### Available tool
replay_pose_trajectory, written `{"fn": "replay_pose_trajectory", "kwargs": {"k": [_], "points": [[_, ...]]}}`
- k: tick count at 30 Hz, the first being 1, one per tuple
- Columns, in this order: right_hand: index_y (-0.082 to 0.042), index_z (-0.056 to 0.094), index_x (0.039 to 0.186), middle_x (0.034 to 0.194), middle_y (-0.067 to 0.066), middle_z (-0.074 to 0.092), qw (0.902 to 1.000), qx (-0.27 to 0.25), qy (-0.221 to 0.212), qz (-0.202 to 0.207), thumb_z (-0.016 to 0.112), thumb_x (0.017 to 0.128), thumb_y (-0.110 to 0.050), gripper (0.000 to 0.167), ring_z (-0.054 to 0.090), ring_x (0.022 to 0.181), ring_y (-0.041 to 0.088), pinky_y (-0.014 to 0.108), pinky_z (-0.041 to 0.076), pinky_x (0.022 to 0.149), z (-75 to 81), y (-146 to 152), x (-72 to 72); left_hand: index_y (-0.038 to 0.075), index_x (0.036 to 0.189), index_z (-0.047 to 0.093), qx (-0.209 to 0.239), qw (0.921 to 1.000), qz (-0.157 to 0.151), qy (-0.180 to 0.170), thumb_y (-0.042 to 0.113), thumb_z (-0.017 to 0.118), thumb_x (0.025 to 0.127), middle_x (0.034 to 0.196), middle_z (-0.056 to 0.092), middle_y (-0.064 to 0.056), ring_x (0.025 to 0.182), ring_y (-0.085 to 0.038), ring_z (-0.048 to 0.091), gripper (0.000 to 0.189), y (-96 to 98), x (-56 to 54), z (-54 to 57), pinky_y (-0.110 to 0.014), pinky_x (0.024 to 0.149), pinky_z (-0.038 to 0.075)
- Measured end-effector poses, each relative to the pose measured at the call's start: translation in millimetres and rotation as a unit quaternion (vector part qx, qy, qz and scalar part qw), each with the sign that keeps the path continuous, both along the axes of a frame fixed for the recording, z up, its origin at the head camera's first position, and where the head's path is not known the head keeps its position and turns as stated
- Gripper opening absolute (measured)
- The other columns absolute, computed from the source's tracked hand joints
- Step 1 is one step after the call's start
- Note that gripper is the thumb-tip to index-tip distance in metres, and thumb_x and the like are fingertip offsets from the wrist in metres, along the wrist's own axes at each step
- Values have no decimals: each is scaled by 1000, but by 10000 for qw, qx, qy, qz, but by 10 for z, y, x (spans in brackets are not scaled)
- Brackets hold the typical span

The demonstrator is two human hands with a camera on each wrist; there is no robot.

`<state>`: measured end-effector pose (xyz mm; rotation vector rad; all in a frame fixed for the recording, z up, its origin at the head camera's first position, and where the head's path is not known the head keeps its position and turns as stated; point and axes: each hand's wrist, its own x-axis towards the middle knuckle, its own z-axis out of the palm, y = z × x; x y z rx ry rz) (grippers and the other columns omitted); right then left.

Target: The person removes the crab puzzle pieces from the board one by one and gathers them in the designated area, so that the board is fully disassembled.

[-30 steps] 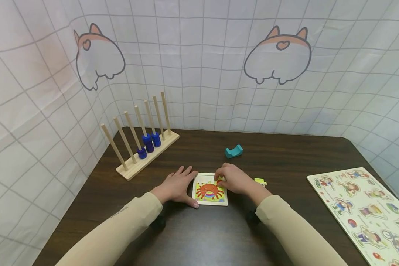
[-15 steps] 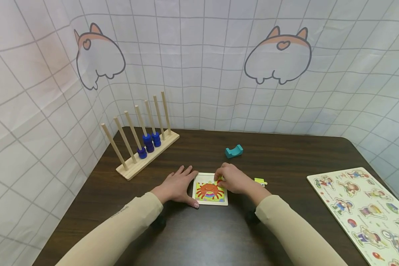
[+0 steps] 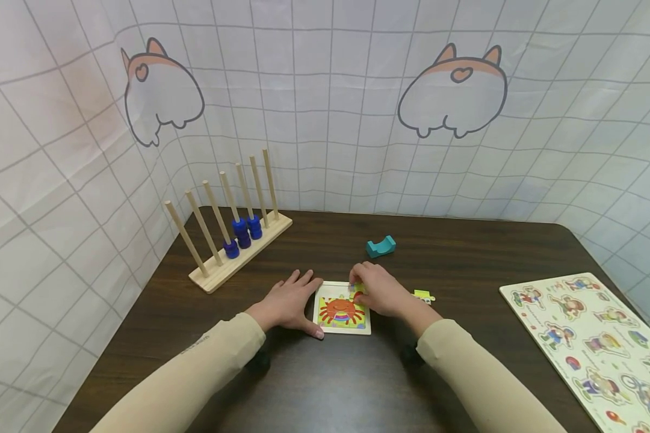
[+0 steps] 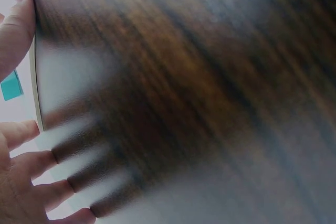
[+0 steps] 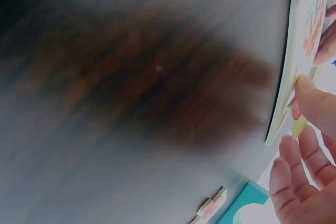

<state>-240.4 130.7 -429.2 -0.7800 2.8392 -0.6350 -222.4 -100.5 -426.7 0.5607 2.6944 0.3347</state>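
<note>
A small square crab jigsaw puzzle (image 3: 338,313) lies on the table in a shallow pale wooden tray (image 3: 333,287). My left hand (image 3: 288,305) rests with fingers spread at the tray's left side, index fingertip at the upper corner, thumb by the lower one. At the tray's upper right, my right hand (image 3: 381,291) pinches a yellow-green puzzle piece with red on it (image 5: 298,123) between thumb and fingers. The piece stands tilted at the tray's edge in the right wrist view. Another loose yellow-green puzzle piece (image 3: 424,295) lies just beyond the right wrist, partly hidden by it.
A teal block with a curved notch (image 3: 381,247) sits behind the tray. At the back left stands a wooden peg rack (image 3: 222,270) with blue rings on some pegs. A large picture board (image 3: 563,319) covers the table's right side. Grid-patterned curtains hang around the table.
My right fingers have shifted slightly away from me with the puzzle piece, which shows a little more of its face. My left hand and the tray stay put.
</note>
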Motion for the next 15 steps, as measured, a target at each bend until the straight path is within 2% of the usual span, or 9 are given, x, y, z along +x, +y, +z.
{"fn": "replay_pose_trajectory", "kwargs": {"k": [5, 10, 13, 15], "points": [[-6, 68, 116, 110, 9, 63, 9998, -163, -47, -134, 81, 87, -8, 31, 61, 101, 24, 43, 56, 96, 4, 10, 7, 14, 159, 36, -18, 10000, 7, -2, 61, 85, 73, 169, 25, -16, 157, -46, 18, 110, -2, -10, -20, -67, 121, 24], [-11, 71, 110, 108, 7, 70, 9984, -497, -258, -54, 76, 91, -5, 22, 64, 98, 22, 42, 57, 90, 29, 61, -4, 14, 159, 35, -3, 10000, -1, -7, 61, 85, 73, 169, 25, -16, 157, -46, 18, 111, -4, -16, -28, -67, 121, 24], [-12, 71, 111, 105, 5, 74, 9966, -701, -422, 30, 71, 94, -3, 19, 65, 92, 18, 40, 58, 86, 48, 89, -13, 14, 160, 35, 0, 10000, 4, -6, 61, 85, 73, 169, 25, -16, 157, -46, 18, 111, 0, -10, -16, -67, 121, 24], [-11, 71, 115, 107, 6, 75, 9959, -804, -417, 60, 69, 96, -3, 21, 67, 93, 17, 39, 58, 87, 63, 102, -6, 14, 160, 35, 6, 10000, 11, -9, 61, 85, 73, 169, 25, -17, 157, -46, 18, 111, 2, -1, -7, -67, 121, 24]]}}
